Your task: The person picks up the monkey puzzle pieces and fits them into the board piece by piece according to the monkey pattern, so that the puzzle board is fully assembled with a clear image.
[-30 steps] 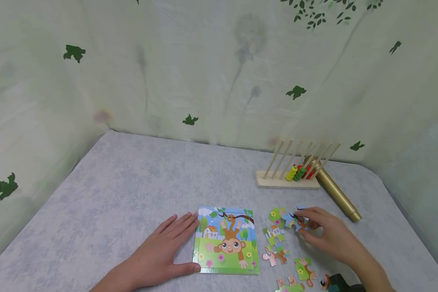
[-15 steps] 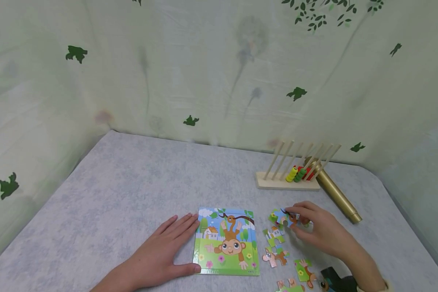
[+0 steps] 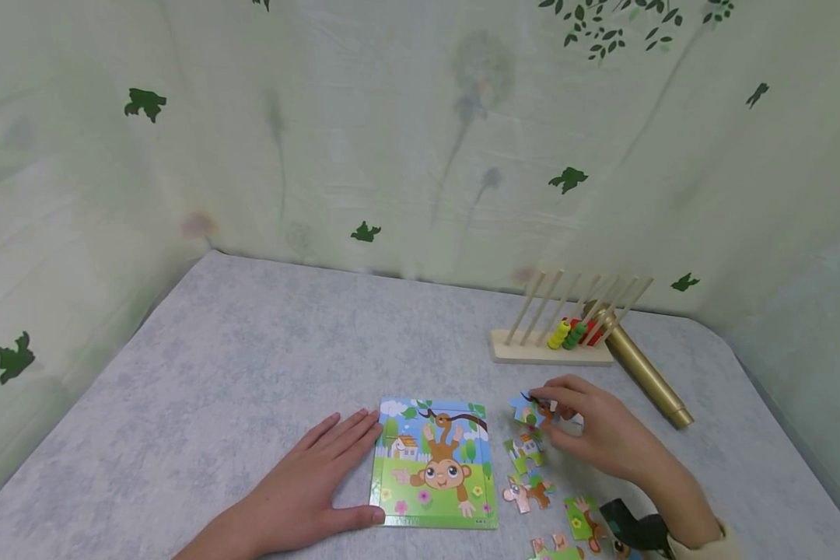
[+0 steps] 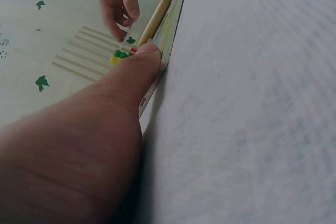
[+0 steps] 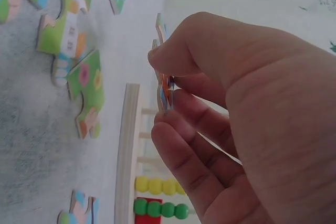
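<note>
My right hand [image 3: 598, 428] pinches a jigsaw puzzle piece [image 3: 522, 407] with blue sky and a brown branch, raised over the loose pieces. In the right wrist view the puzzle piece [image 5: 164, 90] shows nearly edge-on between thumb and fingers. To its left lies the monkey puzzle board [image 3: 434, 467], flat on the table. Spread flat, my left hand [image 3: 304, 486] rests along the board's left edge, fingertips and thumb touching it. In the left wrist view its thumb [image 4: 142, 64] lies at the board's side.
Loose pieces, among them a house piece [image 3: 525, 451] and a cow piece [image 3: 527, 492], lie right of the board. Behind them stand a wooden peg rack [image 3: 553, 354] with coloured beads and a gold tube [image 3: 647, 377]. A patterned cloth [image 3: 420, 140] hangs at the back.
My right hand has moved left with the puzzle piece, towards the board. My left hand and the board have stayed in place.
</note>
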Demonstrator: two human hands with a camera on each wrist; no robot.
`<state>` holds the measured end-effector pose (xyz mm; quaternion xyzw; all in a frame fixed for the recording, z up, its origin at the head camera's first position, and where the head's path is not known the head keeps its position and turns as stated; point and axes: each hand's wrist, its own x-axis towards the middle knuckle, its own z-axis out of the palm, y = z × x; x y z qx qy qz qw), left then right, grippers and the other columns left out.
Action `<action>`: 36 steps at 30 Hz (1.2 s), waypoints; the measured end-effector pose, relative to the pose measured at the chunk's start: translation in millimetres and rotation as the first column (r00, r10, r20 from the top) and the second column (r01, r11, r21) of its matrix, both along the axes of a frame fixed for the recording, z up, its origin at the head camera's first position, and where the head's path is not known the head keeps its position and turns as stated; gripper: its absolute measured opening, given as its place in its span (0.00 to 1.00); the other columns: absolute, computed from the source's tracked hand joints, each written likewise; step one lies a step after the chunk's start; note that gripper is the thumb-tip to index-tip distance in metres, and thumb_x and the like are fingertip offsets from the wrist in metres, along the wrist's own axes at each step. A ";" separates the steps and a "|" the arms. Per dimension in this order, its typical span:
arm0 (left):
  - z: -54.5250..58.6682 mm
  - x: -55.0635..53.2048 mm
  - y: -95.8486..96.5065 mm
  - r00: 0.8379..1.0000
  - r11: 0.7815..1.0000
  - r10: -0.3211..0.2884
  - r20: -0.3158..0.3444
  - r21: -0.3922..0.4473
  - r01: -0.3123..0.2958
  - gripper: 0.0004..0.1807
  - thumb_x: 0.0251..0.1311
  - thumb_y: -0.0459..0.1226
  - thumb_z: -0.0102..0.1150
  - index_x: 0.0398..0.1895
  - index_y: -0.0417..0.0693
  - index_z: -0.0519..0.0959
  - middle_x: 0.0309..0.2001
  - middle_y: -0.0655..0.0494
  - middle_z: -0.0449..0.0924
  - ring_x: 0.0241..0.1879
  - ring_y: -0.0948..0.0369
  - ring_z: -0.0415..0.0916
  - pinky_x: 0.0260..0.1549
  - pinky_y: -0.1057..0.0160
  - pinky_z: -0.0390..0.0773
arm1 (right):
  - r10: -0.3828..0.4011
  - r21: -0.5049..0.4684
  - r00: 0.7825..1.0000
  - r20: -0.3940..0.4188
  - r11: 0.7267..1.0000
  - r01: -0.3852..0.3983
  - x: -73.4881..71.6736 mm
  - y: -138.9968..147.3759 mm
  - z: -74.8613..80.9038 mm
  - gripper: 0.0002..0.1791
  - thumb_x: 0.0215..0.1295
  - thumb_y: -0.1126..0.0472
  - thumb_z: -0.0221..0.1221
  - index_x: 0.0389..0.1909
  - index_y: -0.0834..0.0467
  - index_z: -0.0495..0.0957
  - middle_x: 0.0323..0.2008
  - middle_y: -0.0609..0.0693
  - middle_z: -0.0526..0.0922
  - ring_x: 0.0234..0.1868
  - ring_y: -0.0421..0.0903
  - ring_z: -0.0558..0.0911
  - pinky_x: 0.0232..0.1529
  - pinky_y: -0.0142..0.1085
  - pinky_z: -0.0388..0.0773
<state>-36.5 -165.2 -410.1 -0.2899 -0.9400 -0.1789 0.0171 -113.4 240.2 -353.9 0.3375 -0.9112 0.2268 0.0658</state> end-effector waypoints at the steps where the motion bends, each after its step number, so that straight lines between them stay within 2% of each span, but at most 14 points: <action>1: 0.2 -0.1 0.0 1.000 1.000 -0.001 0.003 0.001 0.001 0.53 0.64 0.74 0.46 0.81 0.49 0.60 0.82 0.59 0.55 0.80 0.56 0.54 0.75 0.73 0.28 | 0.006 -0.002 1.000 -0.001 1.000 -0.006 -0.5 -1.2 1.0 0.23 0.58 0.69 0.71 0.56 0.54 0.85 0.50 0.44 0.82 0.36 0.36 0.78 0.31 0.32 0.80; 9: 0.1 0.0 -0.1 1.000 1.000 -0.004 0.027 0.009 0.003 0.53 0.64 0.74 0.46 0.81 0.50 0.59 0.82 0.59 0.54 0.81 0.56 0.53 0.75 0.74 0.27 | 0.010 -0.003 1.000 0.025 1.000 -0.010 -4.2 -14.3 8.5 0.21 0.60 0.67 0.71 0.55 0.53 0.85 0.51 0.45 0.82 0.36 0.40 0.79 0.31 0.32 0.81; 17: -0.3 0.1 -0.3 1.000 1.000 -0.005 0.018 0.012 0.005 0.53 0.64 0.74 0.46 0.81 0.49 0.60 0.82 0.59 0.54 0.81 0.56 0.53 0.75 0.74 0.27 | 0.014 0.030 0.995 0.101 0.999 -0.017 -9.3 -25.2 14.3 0.22 0.62 0.66 0.69 0.58 0.52 0.84 0.56 0.48 0.82 0.38 0.41 0.82 0.33 0.33 0.83; 22: -1.3 -0.3 -0.5 1.000 1.000 -0.003 0.011 0.007 0.003 0.53 0.64 0.74 0.46 0.81 0.50 0.60 0.82 0.59 0.54 0.80 0.56 0.53 0.75 0.74 0.27 | 0.033 0.042 0.993 0.111 0.998 -0.038 -13.0 -31.5 17.5 0.22 0.63 0.66 0.67 0.59 0.54 0.84 0.57 0.50 0.82 0.40 0.42 0.82 0.34 0.34 0.84; 31: -2.2 -1.0 0.2 1.000 1.000 -0.002 -0.004 -0.008 0.002 0.53 0.63 0.74 0.46 0.81 0.51 0.60 0.82 0.60 0.54 0.80 0.57 0.53 0.76 0.73 0.28 | 0.079 -0.025 0.992 0.094 0.997 -0.077 -13.9 -39.1 10.1 0.22 0.61 0.67 0.69 0.57 0.55 0.84 0.55 0.47 0.83 0.41 0.37 0.81 0.39 0.36 0.87; 36: -1.1 -1.0 -0.7 1.000 1.000 -0.002 -0.005 -0.014 0.002 0.53 0.64 0.74 0.46 0.81 0.50 0.59 0.82 0.59 0.54 0.80 0.57 0.53 0.76 0.72 0.28 | 0.142 -0.078 0.989 0.028 0.987 -0.139 -15.7 -43.0 1.0 0.20 0.61 0.68 0.69 0.55 0.55 0.85 0.54 0.46 0.83 0.41 0.37 0.82 0.39 0.36 0.87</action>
